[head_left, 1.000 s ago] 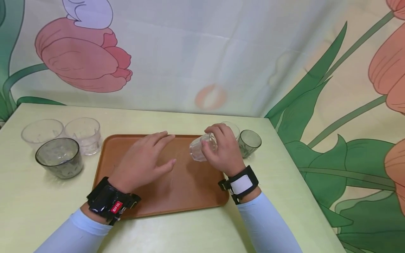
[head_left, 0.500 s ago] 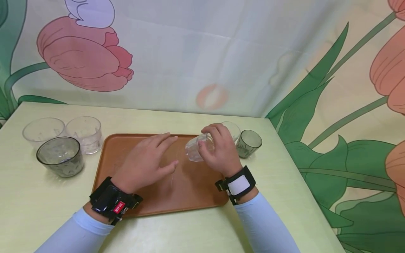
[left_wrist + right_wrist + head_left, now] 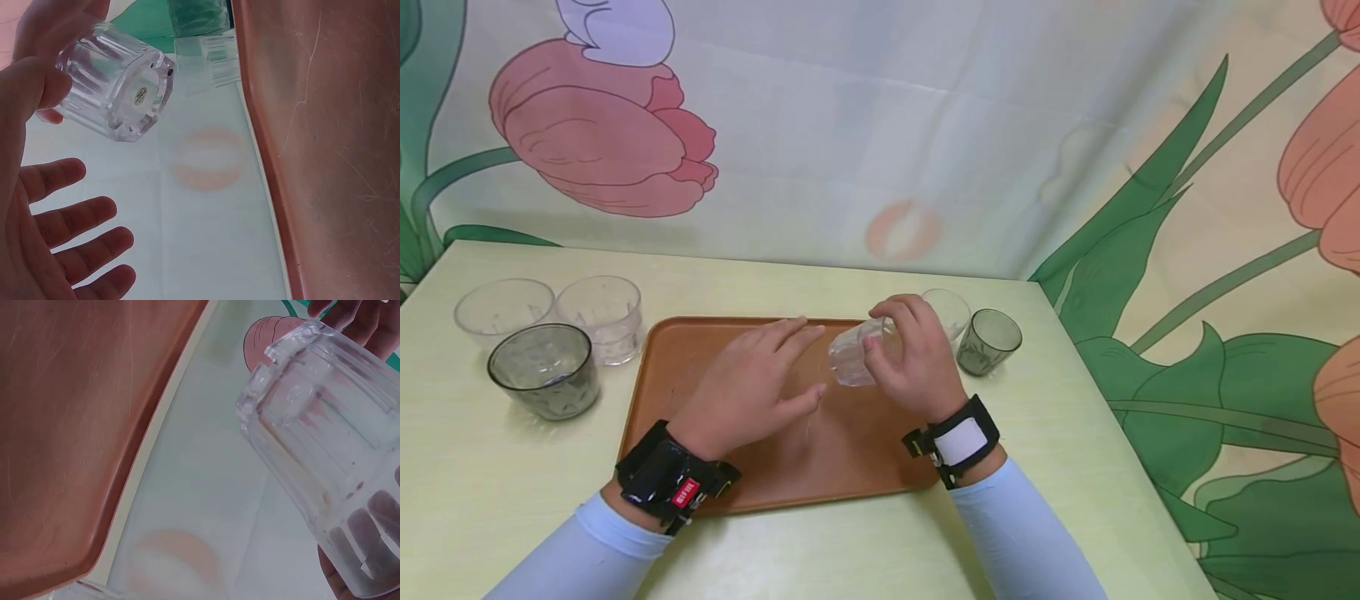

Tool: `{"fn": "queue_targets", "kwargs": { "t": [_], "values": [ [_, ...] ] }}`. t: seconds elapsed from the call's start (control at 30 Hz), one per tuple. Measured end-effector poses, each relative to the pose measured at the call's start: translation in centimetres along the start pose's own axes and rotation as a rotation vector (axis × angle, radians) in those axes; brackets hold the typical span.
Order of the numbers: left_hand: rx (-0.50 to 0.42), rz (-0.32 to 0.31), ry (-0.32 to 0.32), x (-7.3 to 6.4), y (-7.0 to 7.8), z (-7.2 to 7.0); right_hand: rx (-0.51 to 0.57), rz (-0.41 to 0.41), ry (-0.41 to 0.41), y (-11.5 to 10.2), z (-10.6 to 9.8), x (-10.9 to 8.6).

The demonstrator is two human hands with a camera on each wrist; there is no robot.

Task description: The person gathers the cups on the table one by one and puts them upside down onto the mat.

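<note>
My right hand [image 3: 917,358] grips a clear faceted drinking glass [image 3: 853,354] by its rim end. The glass is tilted over the right half of the brown tray [image 3: 820,467], its base facing left. In the right wrist view the clear glass [image 3: 325,437] fills the right side, with fingers showing through its wall. My left hand [image 3: 748,387] hovers over the tray's left half, fingers spread and straight, holding nothing. The left wrist view shows the left hand's fingers [image 3: 94,250] apart from the glass [image 3: 119,81], whose base faces this camera.
On the table's left stand two clear glasses [image 3: 617,337] [image 3: 490,321] and a smoky grey one [image 3: 553,396]. Right of the tray, behind the right hand, are another clear glass [image 3: 953,310] and a small smoky glass [image 3: 988,346]. A floral curtain [image 3: 820,167] hangs behind the table.
My right hand has carried the clear glass a little to the left over the tray, toward the left hand. The left hand has barely moved, staying open.
</note>
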State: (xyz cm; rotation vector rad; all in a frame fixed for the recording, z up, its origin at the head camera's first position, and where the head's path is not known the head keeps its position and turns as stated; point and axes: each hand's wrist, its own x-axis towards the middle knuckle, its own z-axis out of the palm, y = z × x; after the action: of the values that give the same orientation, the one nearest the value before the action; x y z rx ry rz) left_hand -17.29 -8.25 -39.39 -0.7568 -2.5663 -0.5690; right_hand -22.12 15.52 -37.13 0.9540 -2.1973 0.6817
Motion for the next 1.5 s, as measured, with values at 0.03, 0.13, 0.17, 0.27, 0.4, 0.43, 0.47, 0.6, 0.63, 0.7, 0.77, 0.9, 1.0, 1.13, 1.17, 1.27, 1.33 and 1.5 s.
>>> {"fn": "queue_targets", "kwargs": {
  "t": [0.03,0.13,0.17,0.27,0.4,0.43,0.47,0.6,0.63,0.7,0.77,0.9,1.0,1.13,1.17,1.27,1.33,1.5],
  "values": [
    [0.002,0.001,0.001,0.0,0.0,0.0,0.012,0.001,0.0,0.0,0.0,0.0],
    [0.004,0.004,0.003,0.1,0.1,0.0,0.039,0.004,0.001,-0.1,0.2,0.0],
    [0.002,0.006,0.004,0.1,0.1,0.0,0.045,0.005,0.003,-0.1,0.2,0.0],
    [-0.002,0.003,0.002,0.1,0.2,0.0,0.057,0.006,0.007,-0.2,0.4,0.1],
    [0.002,-0.012,-0.013,0.0,0.3,-0.1,0.106,0.023,0.004,-0.4,0.5,0.1],
    [0.005,-0.015,-0.018,0.0,0.3,-0.1,0.119,0.03,0.001,-0.5,0.5,0.1],
    [0.008,-0.017,-0.021,0.0,0.3,0.0,0.13,0.04,-0.003,-0.6,0.6,0.1],
    [0.007,-0.014,-0.032,0.0,0.2,0.0,0.159,0.071,-0.018,-1.1,0.6,0.1],
    [0.007,-0.011,-0.033,-0.1,0.2,0.0,0.164,0.074,-0.021,-1.1,0.7,0.2],
    [0.005,-0.007,-0.035,-0.1,0.2,0.0,0.176,0.077,-0.024,-1.3,0.7,0.2],
    [0.004,-0.005,-0.037,-0.1,0.2,0.1,0.184,0.073,-0.024,-1.4,0.8,0.2],
    [0.005,-0.004,-0.039,-0.2,0.1,0.1,0.201,0.061,-0.02,-1.5,1.1,0.3],
    [0.005,-0.003,-0.04,-0.2,0.1,0.1,0.208,0.058,-0.017,-1.7,1.2,0.3],
    [0.003,0.003,-0.046,-0.2,0.2,0.0,0.211,0.064,-0.013,-2.0,1.3,0.3],
    [0.0,0.003,-0.047,-0.1,0.2,0.1,0.213,0.065,-0.012,-2.1,1.3,0.3],
    [-0.019,0.007,-0.055,-0.1,0.3,0.1,0.222,0.065,-0.001,-2.2,1.4,0.3],
    [-0.03,0.006,-0.059,-0.1,0.3,0.2,0.23,0.063,0.007,-2.3,1.4,0.3],
    [-0.039,-0.006,-0.058,-0.1,0.2,0.3,0.252,0.056,0.02,-2.4,1.6,0.4]
  ]
}}
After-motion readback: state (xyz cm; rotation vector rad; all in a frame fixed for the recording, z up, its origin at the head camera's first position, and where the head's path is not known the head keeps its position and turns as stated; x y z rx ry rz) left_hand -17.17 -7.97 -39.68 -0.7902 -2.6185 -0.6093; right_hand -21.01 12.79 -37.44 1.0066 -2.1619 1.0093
